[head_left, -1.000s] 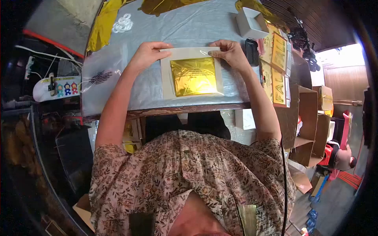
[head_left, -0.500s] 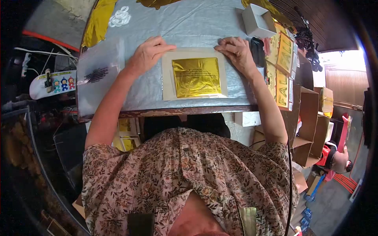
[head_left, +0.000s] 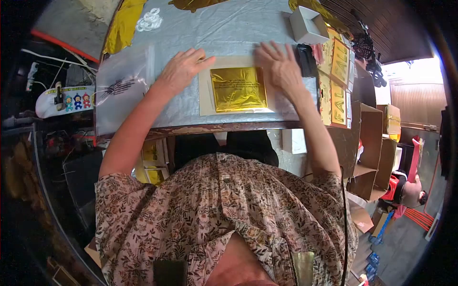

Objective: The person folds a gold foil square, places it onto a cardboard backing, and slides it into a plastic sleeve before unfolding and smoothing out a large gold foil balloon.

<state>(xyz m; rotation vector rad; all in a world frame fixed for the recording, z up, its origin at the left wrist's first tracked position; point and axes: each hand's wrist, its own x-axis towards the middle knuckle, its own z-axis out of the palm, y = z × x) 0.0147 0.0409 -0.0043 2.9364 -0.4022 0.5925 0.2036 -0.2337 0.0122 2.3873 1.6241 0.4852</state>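
Observation:
A shiny gold foil packet (head_left: 238, 89) with small dark print lies on a pale beige sheet (head_left: 205, 101) near the table's front edge. At the sheet's upper left corner is my left hand (head_left: 185, 70), its fingers curled in and its thumb stretched toward the corner. Whether anything is pinched there is hidden. My right hand (head_left: 282, 69) lies over the sheet's right side, beside the packet. Its fingers are spread and somewhat blurred, with nothing held in them.
Clear plastic bags (head_left: 119, 90) lie at the table's left, white rings (head_left: 149, 20) at the back left. To the right are a black tray (head_left: 306, 60), an open white box (head_left: 308, 25) and gold "FALL" packs (head_left: 338, 106). Cardboard boxes (head_left: 369, 143) stand beyond; another person (head_left: 411, 193) is far right.
My right hand has released the sheet's upper right corner, opened its fingers and moved over the right side. My left hand has drawn slightly back, its fingers more curled.

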